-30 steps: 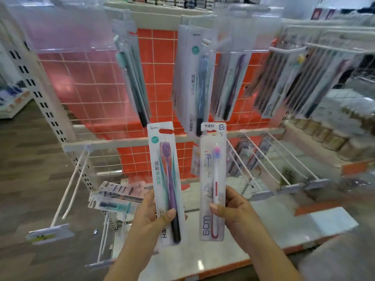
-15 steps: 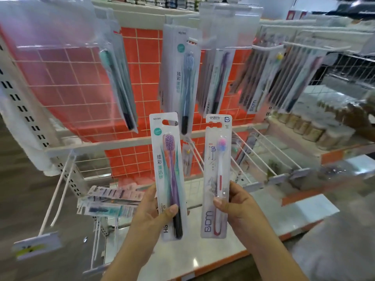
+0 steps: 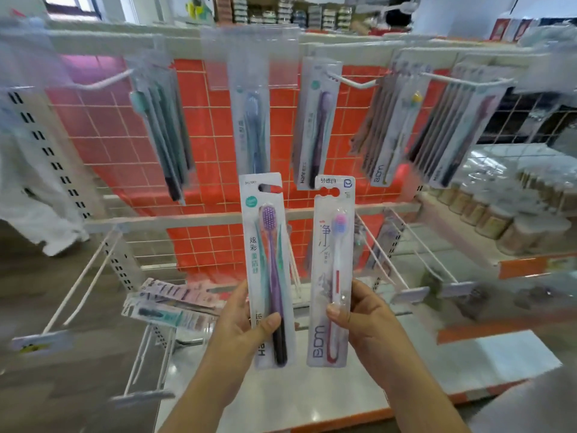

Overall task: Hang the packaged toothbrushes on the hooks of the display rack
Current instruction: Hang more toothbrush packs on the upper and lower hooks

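Observation:
My left hand (image 3: 240,326) grips the lower part of a packaged purple toothbrush (image 3: 269,245), held upright. Beside it, my right hand (image 3: 362,310) pinches a packaged pink-and-white toothbrush (image 3: 332,254), also upright. Both packs are in front of the orange display rack (image 3: 118,142). On the rack's upper row, hooks carry hanging packs: a blue one (image 3: 251,126), a dark purple one (image 3: 317,129), and bundles at the left (image 3: 165,135) and right (image 3: 393,126). Bare white hooks (image 3: 381,257) jut out from the lower rail, right of my hands.
A loose pile of toothbrush packs (image 3: 168,304) lies low on the left. More bare hooks with price tags (image 3: 43,342) stick out at the lower left. Jars (image 3: 499,220) line a shelf on the right. A white base shelf (image 3: 312,385) runs below my hands.
The view has tilted upward, showing more of the upper row and shelf top. Both hands keep the same hold on their packs, close together and upright.

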Available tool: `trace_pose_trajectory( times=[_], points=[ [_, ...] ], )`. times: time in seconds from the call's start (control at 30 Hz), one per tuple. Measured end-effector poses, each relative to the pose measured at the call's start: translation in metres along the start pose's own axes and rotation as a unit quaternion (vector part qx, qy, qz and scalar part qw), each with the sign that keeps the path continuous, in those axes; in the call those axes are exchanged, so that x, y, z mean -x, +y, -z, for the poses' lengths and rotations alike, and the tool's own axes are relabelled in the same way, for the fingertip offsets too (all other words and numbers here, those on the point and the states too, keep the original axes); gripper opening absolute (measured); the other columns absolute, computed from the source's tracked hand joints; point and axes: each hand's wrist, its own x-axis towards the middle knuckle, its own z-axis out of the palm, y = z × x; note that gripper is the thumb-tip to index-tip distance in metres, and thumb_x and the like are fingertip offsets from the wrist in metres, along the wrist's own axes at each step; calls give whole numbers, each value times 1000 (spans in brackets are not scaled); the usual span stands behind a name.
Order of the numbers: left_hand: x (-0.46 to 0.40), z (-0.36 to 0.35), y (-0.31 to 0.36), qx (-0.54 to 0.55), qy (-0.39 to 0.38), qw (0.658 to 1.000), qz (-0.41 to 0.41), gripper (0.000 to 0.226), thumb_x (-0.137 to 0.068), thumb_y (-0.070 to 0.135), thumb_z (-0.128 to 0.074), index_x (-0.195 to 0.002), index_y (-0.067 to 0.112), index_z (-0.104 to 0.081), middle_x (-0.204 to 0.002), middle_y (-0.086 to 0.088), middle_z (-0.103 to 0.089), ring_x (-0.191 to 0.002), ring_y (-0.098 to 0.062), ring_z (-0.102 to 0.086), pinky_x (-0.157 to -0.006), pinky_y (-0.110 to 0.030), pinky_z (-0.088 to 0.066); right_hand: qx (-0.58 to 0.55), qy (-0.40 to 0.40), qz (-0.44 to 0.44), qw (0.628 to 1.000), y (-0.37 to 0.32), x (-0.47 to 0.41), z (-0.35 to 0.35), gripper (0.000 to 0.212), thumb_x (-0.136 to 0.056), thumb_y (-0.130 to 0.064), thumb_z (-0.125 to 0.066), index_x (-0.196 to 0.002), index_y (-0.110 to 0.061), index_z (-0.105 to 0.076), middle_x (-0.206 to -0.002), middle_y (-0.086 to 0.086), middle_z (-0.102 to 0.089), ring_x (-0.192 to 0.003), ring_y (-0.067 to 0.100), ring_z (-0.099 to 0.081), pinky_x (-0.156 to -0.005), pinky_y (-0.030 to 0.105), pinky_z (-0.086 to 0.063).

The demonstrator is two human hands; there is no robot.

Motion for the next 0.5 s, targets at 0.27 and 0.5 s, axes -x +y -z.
trace_pose_trajectory(
  times=[0.27, 0.5],
  points=[
    [-10, -71, -16, 6, 13, 1000, -14, 54, -69, 9, -64, -119, 24, -52, -109, 6, -70, -103, -14, -66, -84, -26, -54, 13, 4, -9, 1000, -23, 0, 67, 46, -65, 2, -72, -108, -14, -67, -108, 17, -69, -100, 36, -64, -91, 50, -50],
    [-15, -98, -35, 8, 44, 998, -41, 51, -80, -1, -66, -122, 23, -51, -114, 3, -68, -106, -16, -64, -82, -23, -54, 43, -26, -14, 999, -31, -13, 100, 47, -61, -3, -68, -107, -13, -66, -105, 16, -70, -97, 34, -66, -83, 44, -54]
  ],
)
